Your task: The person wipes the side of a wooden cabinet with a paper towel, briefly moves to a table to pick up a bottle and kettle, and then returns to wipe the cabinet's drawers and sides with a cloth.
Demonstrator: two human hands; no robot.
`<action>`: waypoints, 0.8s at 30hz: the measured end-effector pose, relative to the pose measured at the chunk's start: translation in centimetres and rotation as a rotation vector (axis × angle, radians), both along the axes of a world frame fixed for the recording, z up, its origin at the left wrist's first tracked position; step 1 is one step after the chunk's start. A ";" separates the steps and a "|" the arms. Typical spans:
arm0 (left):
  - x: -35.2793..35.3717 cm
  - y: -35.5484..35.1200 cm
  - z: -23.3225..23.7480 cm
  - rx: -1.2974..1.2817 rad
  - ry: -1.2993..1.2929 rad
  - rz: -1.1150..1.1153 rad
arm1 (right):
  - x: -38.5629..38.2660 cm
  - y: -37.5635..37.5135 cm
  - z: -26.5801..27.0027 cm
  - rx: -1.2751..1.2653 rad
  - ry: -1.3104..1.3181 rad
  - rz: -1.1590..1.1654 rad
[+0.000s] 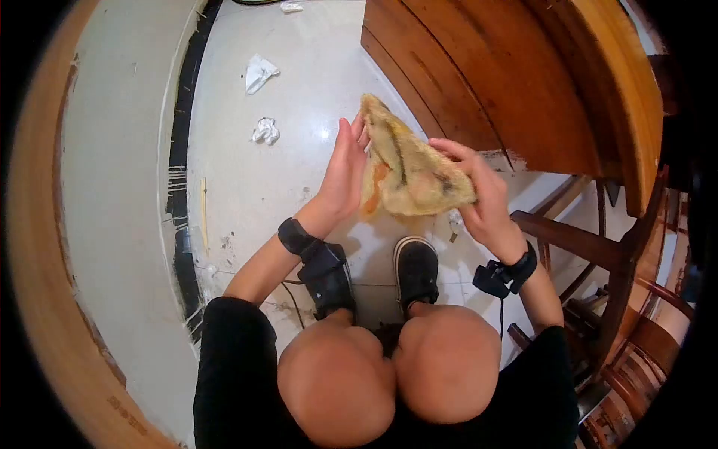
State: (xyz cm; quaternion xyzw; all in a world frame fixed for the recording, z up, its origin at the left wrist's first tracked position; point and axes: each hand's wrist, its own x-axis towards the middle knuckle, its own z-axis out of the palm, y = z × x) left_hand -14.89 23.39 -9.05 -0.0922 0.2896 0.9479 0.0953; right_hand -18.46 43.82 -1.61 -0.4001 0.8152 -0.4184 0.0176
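Observation:
A folded, yellowish cloth [419,168] with dark stains and an orange patch is held up in front of my knees, above the floor. My left hand [346,170] supports its left edge, the thumb pointing up and the fingertips partly hidden behind the fabric. On the other side, my right hand [485,196] grips the cloth's right corner, fingers along its upper edge and thumb below. Both wrists carry black strapped devices.
Two crumpled white tissues [262,73] lie on the pale tiled floor [314,67], with thin wooden sticks [204,213] near the left wall. A wooden cabinet [479,75] stands at upper right. Wooden chairs [576,239] are on the right. My shoes [416,269] are below the cloth.

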 end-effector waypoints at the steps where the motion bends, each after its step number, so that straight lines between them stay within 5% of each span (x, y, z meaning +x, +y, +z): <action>1: -0.1 -0.1 -0.1 -0.037 -0.008 0.015 | -0.2 0.3 0.4 -0.056 -0.092 -0.006; 6: 0.8 -0.5 -0.2 -0.048 0.060 -0.125 | -0.3 0.7 1.5 -0.213 -0.407 -0.160; 10: 0.3 -2.1 -0.6 -0.569 0.170 -0.446 | -0.6 0.8 1.0 -0.302 -0.491 -0.270; 13: 0.2 -4.1 0.2 -1.214 0.566 -0.232 | -1.0 2.0 0.1 -0.252 -0.506 -0.341; 16: 0.1 -4.8 1.4 -1.164 0.615 -0.138 | -0.8 1.7 -0.9 -0.171 -0.388 -0.348; 21: 0.6 -3.4 5.0 -0.924 0.064 -0.215 | 0.3 -0.2 -1.4 0.194 0.188 -0.165; 24: 0.5 -3.1 5.1 -0.800 0.005 -0.142 | 1.2 -1.3 0.2 0.246 0.144 -0.045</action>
